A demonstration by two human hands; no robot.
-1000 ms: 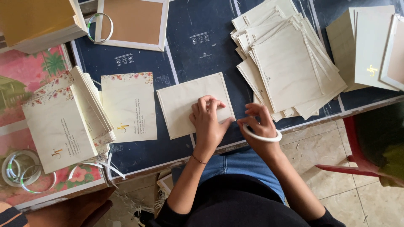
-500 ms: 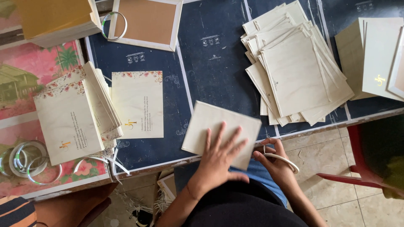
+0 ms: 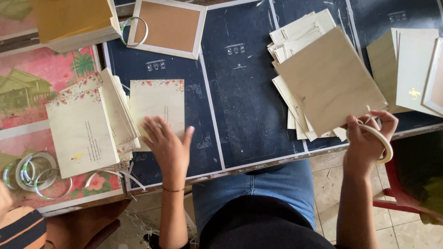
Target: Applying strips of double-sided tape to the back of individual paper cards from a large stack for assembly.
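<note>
My left hand [image 3: 168, 144] lies flat with fingers spread, its fingertips on a single cream card with a floral top border [image 3: 157, 103] on the dark blue table mat [image 3: 240, 101]. My right hand [image 3: 367, 138] pinches the lower right corner of a plain cream envelope [image 3: 330, 80] and holds it tilted above a messy stack of similar envelopes [image 3: 295, 39]. A white tape roll [image 3: 385, 145] hangs around that hand's fingers.
A fanned pile of floral cards [image 3: 83, 131] lies left of my left hand, with several clear tape rolls [image 3: 32, 173] beyond it. A brown framed board [image 3: 168, 25] and a yellow box [image 3: 74, 20] sit at the back. More cream cards [image 3: 410, 69] lie far right. Another person's striped sleeve [image 3: 18, 230] shows bottom left.
My right hand picked the envelope up from the table's front edge and carried it right, over the envelope stack. My left hand left the envelope and moved left onto the floral card.
</note>
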